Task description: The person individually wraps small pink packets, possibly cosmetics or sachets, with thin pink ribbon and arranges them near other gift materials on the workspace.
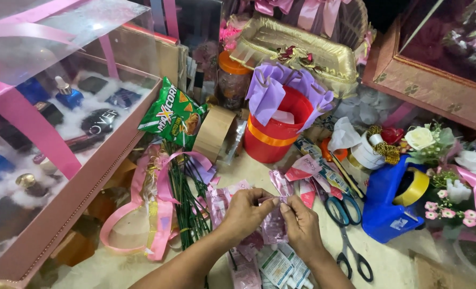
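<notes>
Both hands meet at the lower middle of the frame, forearms coming up from the bottom edge. Left hand [247, 210] is curled nearly closed, thumb and fingertips pinching the top of a pale pink plastic sachet [275, 225]; right hand [301, 225] is likewise closed to a pinch on the same sachet from the other side, so the 2 sets of fingertips almost touch. That sachet hangs between the palms, above a heap of similar pink sachets [222, 200] and some white packets [280, 267] lying at the bottom edge. Just right of the right hand lie scissors with blue handles [344, 208] and, lower, scissors with black handles [350, 257]. Further right stands a blue tape dispenser [387, 206] holding a yellow roll. Left of the hands, a bundle of green stems [187, 198] lies on the floor beside a loose pink ribbon [141, 214]. Above the hands, at the middle of the frame, a red bucket [274, 131] with an orange band is trimmed with purple ribbon. A green snack bag [173, 115] leans to its left. Along the left side sits a pink gift box [88, 176] with a clear lid. White and pink artificial flowers [446, 160] fill the right edge.
</notes>
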